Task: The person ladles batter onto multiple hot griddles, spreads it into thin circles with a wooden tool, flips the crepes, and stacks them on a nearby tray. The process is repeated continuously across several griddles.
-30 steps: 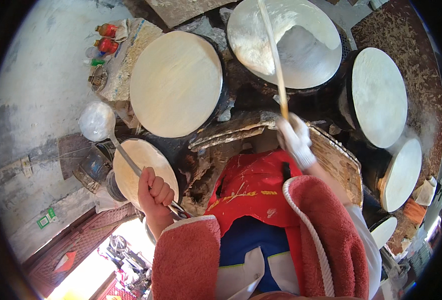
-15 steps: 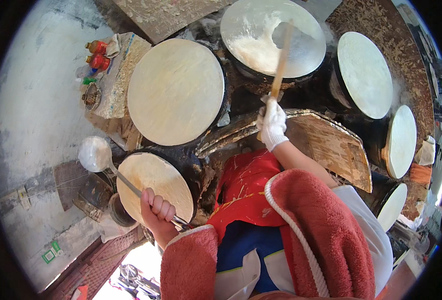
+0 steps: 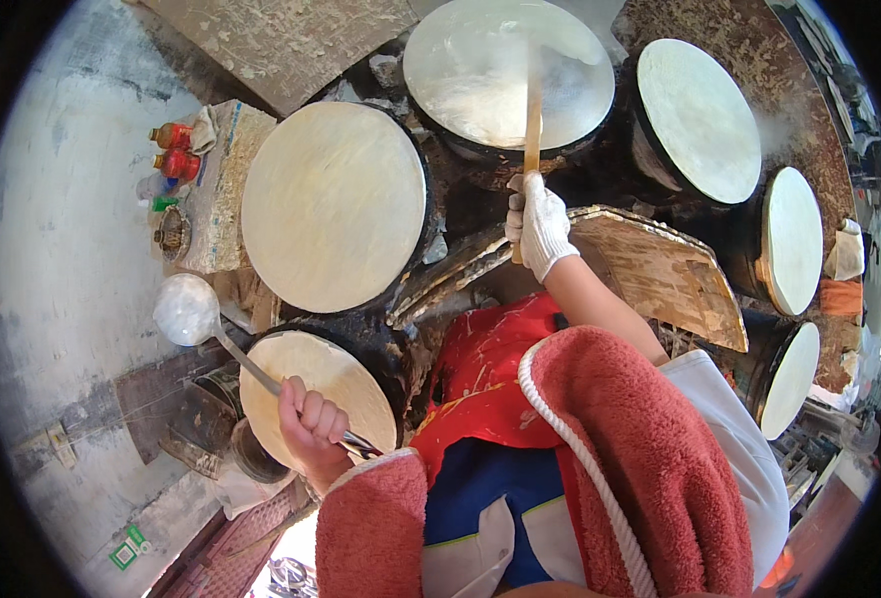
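This looks like a rough cooking workshop, a working kitchen rather than a home one. Round griddle plates (image 3: 336, 206) with pale coatings sit on blackened bases (image 3: 650, 164) in an arc, and whitish haze (image 3: 781, 135) hangs near those on the right. A long-handled ladle (image 3: 187, 310), a wooden stick (image 3: 533, 125) and a red apron (image 3: 500, 344) spattered with drips (the wooden board (image 3: 660, 274) is crusted too) fit that. The wall (image 3: 61, 219) is stained and scuffed.
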Demonstrator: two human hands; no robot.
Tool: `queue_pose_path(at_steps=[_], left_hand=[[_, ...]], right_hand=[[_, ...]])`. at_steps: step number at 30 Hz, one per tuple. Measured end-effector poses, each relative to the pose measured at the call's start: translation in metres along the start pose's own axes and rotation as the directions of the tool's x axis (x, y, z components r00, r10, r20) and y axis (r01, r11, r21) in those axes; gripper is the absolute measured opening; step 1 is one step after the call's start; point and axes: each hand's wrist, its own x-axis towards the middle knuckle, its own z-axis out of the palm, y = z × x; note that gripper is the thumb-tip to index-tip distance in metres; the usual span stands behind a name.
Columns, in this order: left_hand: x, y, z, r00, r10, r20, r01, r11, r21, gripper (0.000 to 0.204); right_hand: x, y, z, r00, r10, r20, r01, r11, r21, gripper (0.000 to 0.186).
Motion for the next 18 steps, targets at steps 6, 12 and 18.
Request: queue_pose_path(at_steps=[6,12,18], left_hand=[[0.007,-0.006,0.014,0.993,-0.051,0.103,0.05,0.999,0.013,0.037],[0.016,-0.021,0.038,0.993,-0.096,0.073,0.093,0.995,0.045,0.037],[0.018,-0.041,0.058,0.986,-0.124,0.111,0.122,0.992,0.021,0.036]], right_hand=[[-0.006,0.027,0.002,0.953,0.091,0.288,-0.044,0.985,-0.166,0.031],[0.003,0.0,-0.058,0.988,0.064,0.138,-0.026,0.966,-0.258,0.037],[0.01,-0.063,-0.087,0.993,0.037,0.112,-0.015,0.981,-0.193,0.036]])
